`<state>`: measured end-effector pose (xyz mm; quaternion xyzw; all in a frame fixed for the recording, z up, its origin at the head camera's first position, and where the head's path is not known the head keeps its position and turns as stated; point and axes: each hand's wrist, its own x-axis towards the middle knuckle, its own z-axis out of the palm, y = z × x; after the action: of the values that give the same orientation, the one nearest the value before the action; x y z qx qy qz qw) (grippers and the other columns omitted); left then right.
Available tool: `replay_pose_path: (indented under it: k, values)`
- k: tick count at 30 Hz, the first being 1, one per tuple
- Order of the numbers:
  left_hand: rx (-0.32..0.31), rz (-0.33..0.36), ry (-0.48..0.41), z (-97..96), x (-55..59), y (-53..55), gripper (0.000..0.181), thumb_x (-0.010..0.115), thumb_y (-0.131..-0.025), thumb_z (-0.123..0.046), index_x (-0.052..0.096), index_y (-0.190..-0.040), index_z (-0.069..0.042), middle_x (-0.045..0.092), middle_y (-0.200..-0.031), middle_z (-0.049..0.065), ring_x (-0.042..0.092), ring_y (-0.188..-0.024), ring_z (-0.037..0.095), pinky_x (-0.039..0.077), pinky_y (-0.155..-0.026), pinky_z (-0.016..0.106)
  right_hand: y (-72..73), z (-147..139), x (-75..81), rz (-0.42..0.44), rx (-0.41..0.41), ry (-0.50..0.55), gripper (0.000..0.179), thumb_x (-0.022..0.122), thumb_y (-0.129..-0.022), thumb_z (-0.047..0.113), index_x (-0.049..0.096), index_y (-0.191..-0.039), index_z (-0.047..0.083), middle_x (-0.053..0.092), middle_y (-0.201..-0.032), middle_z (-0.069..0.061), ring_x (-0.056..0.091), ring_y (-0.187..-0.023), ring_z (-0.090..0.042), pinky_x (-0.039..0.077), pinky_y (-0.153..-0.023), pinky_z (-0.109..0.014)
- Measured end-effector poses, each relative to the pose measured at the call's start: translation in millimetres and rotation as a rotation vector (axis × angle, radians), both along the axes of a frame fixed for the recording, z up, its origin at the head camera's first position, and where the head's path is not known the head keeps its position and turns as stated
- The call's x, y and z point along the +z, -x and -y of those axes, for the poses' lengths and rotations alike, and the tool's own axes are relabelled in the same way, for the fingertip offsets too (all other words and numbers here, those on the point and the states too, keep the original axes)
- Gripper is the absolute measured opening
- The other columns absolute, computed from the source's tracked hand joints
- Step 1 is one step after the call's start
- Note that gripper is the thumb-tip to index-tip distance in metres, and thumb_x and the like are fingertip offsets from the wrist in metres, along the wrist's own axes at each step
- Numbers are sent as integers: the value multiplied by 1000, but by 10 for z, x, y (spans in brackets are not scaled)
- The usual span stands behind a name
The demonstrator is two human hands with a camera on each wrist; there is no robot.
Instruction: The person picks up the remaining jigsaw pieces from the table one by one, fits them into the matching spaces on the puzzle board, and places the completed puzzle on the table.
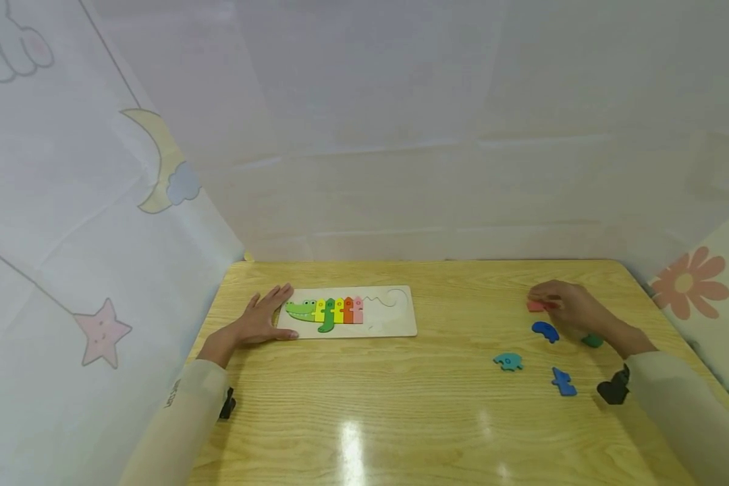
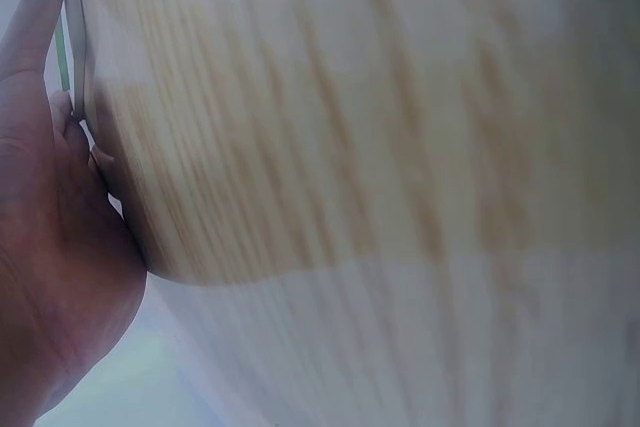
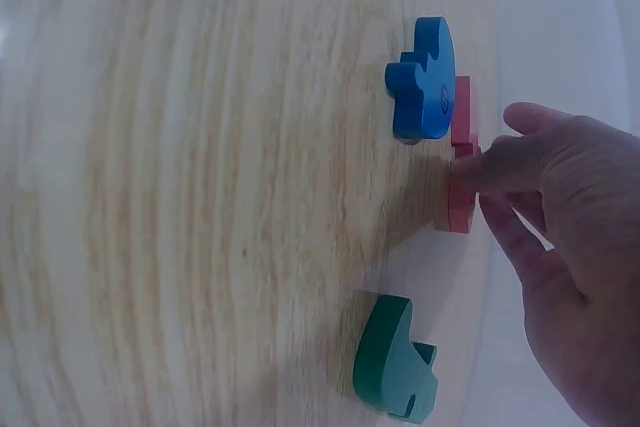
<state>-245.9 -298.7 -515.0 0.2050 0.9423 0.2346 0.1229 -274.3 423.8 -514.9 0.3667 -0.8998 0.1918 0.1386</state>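
Note:
At the board's left end my left hand [image 1: 260, 320] lies with spread fingers, thumb at the front edge and fingertips by the back corner. The pale puzzle board [image 1: 395, 324] bears a green crocodile head [image 1: 304, 310] and several coloured body pieces in a row; a curved tail outline shows at its right. My right hand [image 1: 568, 304] pinches a red puzzle piece [image 3: 461, 202] at the table's right side, partly covering it. Near that hand lie a dark blue curved piece [image 3: 425, 87] and a green piece [image 3: 398, 365]. The left wrist view shows mostly tabletop beside the left hand [image 2: 60, 247].
Nearer the front of the wooden table [image 1: 364, 385] lie a teal piece [image 1: 508, 362] and a blue piece [image 1: 563, 382]. Pale printed sheets [image 1: 364, 196] stand along the back and sides. Bright reflections mark the table's front.

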Motion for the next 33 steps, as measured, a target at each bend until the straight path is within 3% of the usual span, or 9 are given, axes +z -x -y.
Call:
replay_pose_path:
  k: [8,14,20,28,33]
  values:
    - [4,3,0,7,6,6,115,81,-89,-55,16,-170,-4,12,-177,16,6,-163,41,-5,-125,71,-113,-50,94,119,-141,-7,50,87,-76,-12,71,-123,-9,71,-116,-29,74,-91,-45,64,-70,-49]
    - [4,0,6,11,5,-4,115,80,-89,-56,17,-170,-4,12,-177,16,6,-163,41,-5,-125,71,-213,-61,144,180,-227,5,46,85,-87,2,69,-127,-12,70,-117,-33,74,-91,-46,63,-72,-53]
    - [-3,3,-5,11,12,-21,114,81,-90,-55,17,-170,-4,11,-178,17,5,-163,42,-6,-124,71,-263,-60,140,238,-307,12,55,85,-92,18,66,-133,-14,70,-119,-35,74,-92,-43,63,-73,-54]
    - [-10,-4,0,18,-36,9,116,81,-89,-56,16,-170,-4,11,-177,17,6,-163,42,-5,-124,72,-276,-22,92,217,-371,-8,63,86,-91,31,67,-132,-13,75,-109,-31,76,-83,-36,62,-68,-54]
    - [-12,-19,-24,27,-68,28,117,80,-88,-60,17,-170,-5,12,-177,16,7,-163,42,-5,-123,73,-277,8,85,245,-396,-19,68,85,-92,34,64,-134,-15,73,-113,-35,76,-86,-41,61,-69,-58]
